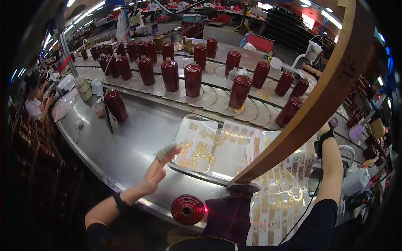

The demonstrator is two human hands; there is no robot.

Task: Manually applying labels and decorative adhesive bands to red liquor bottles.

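My left hand [156,170] reaches out over the steel table [125,146] with its fingers apart and holds nothing. Pale tape wraps its fingertips, which touch the near edge of clear sheets of gold labels [209,148]. A dark red bottle [187,209] lies in front of me with its neck toward me, beside a dark red cloth [228,217]. My right forearm rises at the right with a dark band at the wrist. My right hand [328,126] is mostly hidden behind a slanting wooden beam [318,100], so its grip cannot be made out.
A curved conveyor [209,98] of round pads carries several dark red bottles [193,79]. One bottle [116,104] stands alone on the table. More label sheets [280,188] lie at the right by a white device [356,180]. A person [35,100] sits at the left.
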